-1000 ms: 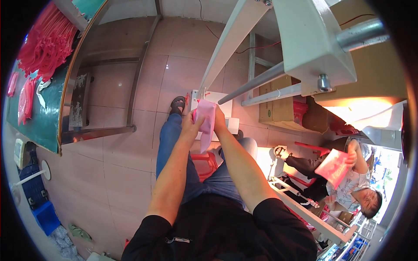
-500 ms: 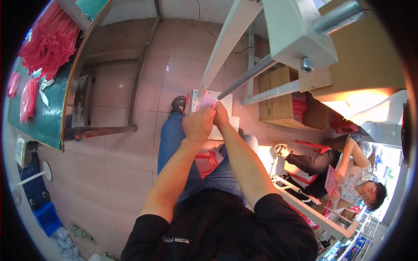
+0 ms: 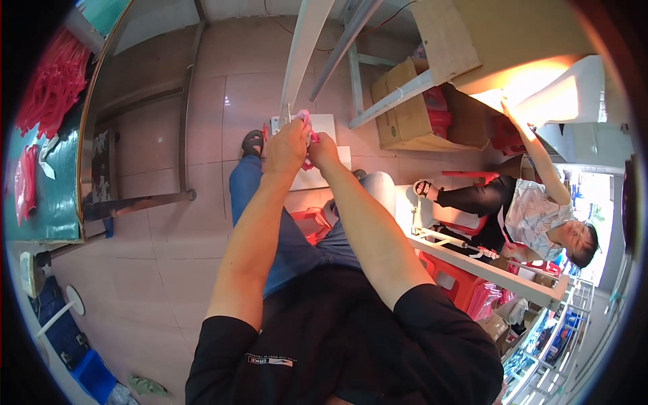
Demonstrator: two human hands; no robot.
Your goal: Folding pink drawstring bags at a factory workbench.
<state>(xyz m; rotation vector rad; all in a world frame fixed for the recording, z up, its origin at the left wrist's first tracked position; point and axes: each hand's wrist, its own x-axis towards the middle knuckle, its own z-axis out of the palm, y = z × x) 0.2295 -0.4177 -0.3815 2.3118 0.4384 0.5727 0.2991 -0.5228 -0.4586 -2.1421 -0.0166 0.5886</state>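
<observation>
Both my hands meet out in front of me, above my knees. My left hand (image 3: 286, 145) and my right hand (image 3: 323, 148) are closed together on a small pink bag (image 3: 305, 120), of which only a pink edge shows between the fingers. They hold it up against the lower end of a slanted white metal bar (image 3: 302, 47). A white box (image 3: 318, 172) lies on the floor right beneath the hands.
A green table (image 3: 50, 182) with red bags stands at left. Cardboard boxes (image 3: 405, 108) sit under a bench at upper right. A seated person (image 3: 540, 209) works at right with one arm raised. A red stool (image 3: 310, 223) is under my legs; blue crates (image 3: 91, 374) at lower left.
The pink bag, held open and flat a second ago, is now bunched up inside both my hands. The view has tilted, so the white bar and bench sit higher. The person at right has raised an arm.
</observation>
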